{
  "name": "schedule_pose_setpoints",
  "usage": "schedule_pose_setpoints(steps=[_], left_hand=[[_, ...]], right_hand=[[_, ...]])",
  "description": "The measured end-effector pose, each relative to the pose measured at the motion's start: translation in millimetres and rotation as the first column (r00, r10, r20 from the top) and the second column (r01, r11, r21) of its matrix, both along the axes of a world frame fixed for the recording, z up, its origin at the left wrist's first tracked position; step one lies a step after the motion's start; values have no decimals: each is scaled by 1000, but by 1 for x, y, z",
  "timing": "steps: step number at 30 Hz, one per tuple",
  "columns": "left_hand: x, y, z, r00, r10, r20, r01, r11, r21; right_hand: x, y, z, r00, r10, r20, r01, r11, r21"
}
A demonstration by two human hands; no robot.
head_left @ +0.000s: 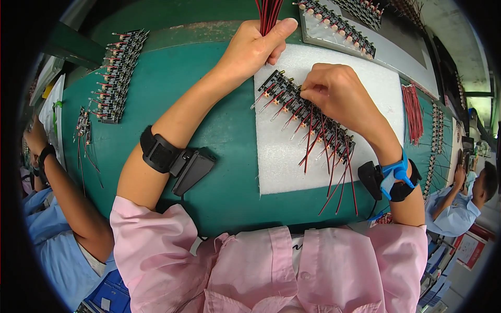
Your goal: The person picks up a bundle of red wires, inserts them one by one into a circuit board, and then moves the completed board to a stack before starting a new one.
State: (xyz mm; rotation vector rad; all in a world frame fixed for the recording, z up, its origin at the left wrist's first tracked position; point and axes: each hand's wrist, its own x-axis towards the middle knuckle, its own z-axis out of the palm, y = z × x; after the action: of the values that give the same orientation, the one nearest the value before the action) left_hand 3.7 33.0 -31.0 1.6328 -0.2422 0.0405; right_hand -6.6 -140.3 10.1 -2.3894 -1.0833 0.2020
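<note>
My left hand is closed around a bundle of red and black wires, held up above the far edge of a white foam sheet. On that sheet lies a slanting row of small black circuit boards. Thin red and black wires hang from its nearer right part, and small clear-tipped parts line its left side. Over the middle of the row, my right hand pinches with thumb and forefinger at a board's edge. What sits between those fingertips is too small to make out.
More board rows stand on the green table at the left; others lie on a grey metal tray at the far right. Another wire bundle rests right of the foam. Co-workers in blue sit on both sides, one person's arm close at left.
</note>
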Motion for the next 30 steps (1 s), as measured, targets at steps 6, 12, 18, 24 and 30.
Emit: schedule_pose_setpoints(steps=[6,12,18,24,30], left_hand=[[-1,-1,5,998,39,-51,-42,997,-61],[1,6,18,992,-78,-99,42,947,-319],[0,-8,31,933,-216,-287,-20,767,-641],[-6,-39,42,932,-185,-312,-38,805,-592],[-8,-34,38,946,-216,-241,34,807,-589]], right_hand=[[-14,1,5,962,96,257,-56,986,-157],[-12,-6,8,970,84,228,-54,989,-135],[12,-6,21,976,-146,-162,170,975,143],[28,8,7,944,-136,-300,252,886,390],[34,1,17,809,-44,-586,322,867,381]])
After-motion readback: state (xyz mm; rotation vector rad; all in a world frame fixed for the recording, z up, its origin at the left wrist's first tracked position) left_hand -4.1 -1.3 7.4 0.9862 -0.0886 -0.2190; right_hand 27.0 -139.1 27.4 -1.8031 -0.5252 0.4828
